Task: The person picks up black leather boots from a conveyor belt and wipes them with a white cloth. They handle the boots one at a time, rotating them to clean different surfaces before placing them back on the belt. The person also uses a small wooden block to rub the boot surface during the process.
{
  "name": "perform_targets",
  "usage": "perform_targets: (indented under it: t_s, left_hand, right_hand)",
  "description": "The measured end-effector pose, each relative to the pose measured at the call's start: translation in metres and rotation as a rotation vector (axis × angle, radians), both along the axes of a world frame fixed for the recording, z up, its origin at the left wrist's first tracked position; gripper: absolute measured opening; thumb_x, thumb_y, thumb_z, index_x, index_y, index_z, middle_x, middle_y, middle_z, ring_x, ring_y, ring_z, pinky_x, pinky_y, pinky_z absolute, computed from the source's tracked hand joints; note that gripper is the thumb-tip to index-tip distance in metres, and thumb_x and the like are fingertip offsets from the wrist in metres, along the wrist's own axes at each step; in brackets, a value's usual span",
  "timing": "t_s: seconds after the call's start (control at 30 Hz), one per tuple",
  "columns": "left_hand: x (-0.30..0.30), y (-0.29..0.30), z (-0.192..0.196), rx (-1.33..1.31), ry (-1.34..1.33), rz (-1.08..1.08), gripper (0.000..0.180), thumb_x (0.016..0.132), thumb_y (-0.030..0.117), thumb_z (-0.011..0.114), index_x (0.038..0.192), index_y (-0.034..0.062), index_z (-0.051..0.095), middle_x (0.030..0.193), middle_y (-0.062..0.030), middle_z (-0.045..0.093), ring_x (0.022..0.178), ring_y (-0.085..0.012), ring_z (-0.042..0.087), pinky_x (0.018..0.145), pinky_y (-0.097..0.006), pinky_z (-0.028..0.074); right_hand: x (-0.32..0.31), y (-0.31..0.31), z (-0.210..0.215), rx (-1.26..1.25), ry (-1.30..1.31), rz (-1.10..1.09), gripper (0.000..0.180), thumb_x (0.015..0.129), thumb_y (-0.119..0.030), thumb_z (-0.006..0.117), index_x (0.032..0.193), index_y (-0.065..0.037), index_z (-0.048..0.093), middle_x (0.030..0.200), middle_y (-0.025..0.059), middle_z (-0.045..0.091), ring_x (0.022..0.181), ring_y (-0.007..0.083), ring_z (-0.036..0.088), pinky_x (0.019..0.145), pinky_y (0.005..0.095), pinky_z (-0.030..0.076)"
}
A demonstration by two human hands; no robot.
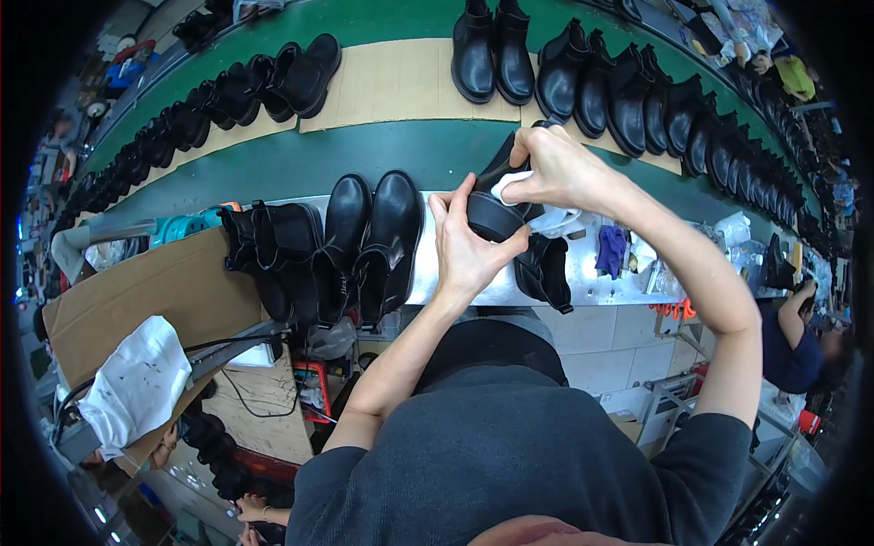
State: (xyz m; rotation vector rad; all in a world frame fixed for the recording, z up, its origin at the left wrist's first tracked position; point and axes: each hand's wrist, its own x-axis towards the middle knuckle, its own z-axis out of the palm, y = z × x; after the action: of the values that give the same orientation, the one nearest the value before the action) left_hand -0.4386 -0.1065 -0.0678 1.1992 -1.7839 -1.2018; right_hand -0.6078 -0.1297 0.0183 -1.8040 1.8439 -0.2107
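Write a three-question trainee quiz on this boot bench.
1. True or false: the left hand grips the black boot by its toe.
2. What does the right hand press on that boot? A) white cloth B) brush C) sponge
3. Fill in: the pair of black boots stands to the person's ____ of the held boot.

Key: 1 true; 2 A, the white cloth; 3 left.

Black boots along green conveyor
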Motion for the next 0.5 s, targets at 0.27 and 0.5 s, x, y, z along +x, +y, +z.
perform_targets:
  t_s: [0.27,0.5]
  left_hand:
    - [-0.012,0.010,0.000,-0.061,-0.004,-0.050,0.089,0.054,0.024,0.082,0.127,-0.0115,0.046,0.107,-0.0189,0.043,0.103,-0.0320,0.051,0.088,-0.039,0.047]
    - [0.009,-0.026,-0.017,0.058,0.077,0.028,0.087,0.056,0.028,0.086,0.124,-0.0114,0.049,0.105,-0.0154,0.044,0.096,-0.0257,0.052,0.088,-0.035,0.046]
  right_hand:
    - [-0.005,0.011,-0.011,-0.110,-0.145,0.010,0.031,0.068,-0.018,0.066,0.084,0.008,0.064,0.062,0.0203,0.061,0.056,0.0252,0.061,0.057,0.0349,0.049]
    - [-0.002,0.030,-0.023,-0.120,-0.322,-0.214,0.027,0.070,-0.018,0.069,0.082,0.006,0.065,0.067,0.0126,0.064,0.062,0.0142,0.059,0.061,0.0302,0.048]
